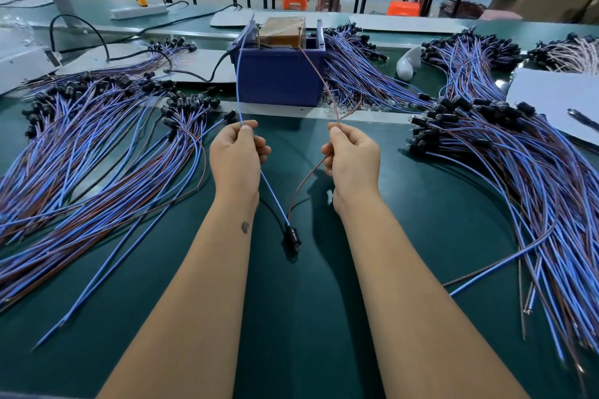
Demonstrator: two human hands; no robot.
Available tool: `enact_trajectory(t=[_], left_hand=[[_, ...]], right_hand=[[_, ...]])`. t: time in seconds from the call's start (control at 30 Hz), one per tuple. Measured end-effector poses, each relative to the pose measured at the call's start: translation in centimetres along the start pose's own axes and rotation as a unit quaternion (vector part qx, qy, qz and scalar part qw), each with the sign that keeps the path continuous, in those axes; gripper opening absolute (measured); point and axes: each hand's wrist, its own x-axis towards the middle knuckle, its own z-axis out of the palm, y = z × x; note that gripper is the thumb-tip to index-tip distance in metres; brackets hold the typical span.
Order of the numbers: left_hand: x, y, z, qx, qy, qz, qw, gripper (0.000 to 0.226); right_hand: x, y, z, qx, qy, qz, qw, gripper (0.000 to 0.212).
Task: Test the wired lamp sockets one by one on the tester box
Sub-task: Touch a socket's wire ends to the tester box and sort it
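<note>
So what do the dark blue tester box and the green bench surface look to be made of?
The dark blue tester box looks like moulded plastic: uniform colour, smooth matte walls, rounded corners. The green bench surface looks like a rubbery or vinyl mat, smooth and seamless with a soft sheen; which one cannot be told from here.

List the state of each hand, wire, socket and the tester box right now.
Left hand: pinches the blue wire.
Right hand: pinches the brown wire.
Blue wire: runs up to the tester box's left side.
Brown wire: runs up to the box's right side.
Black socket: hangs between the forearms; lit or not, cannot tell.
Tester box: upright on the table.
</note>
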Motion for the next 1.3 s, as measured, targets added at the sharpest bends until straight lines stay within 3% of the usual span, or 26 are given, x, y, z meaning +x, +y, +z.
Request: enact_trajectory(t=[0.4,0.8,1.3], left_hand=[[-0.11,-0.02,0.27,0.040,0.003,-0.011,0.999,0.024],[-0.03,0.20,-0.15,-0.012,0.039,-0.013,0.999,0.022],[-0.14,0.11,-0.06,0.009,0.032,-0.016,0.999,0.023]], right_hand=[[0.13,0.20,0.05,-0.001,0.001,-0.002,1.000,0.013],[0.09,0.14,-0.07,-0.001,-0.001,0.003,1.000,0.014],[0.17,0.26,-0.20,-0.020,-0.009,0.002,1.000,0.015]])
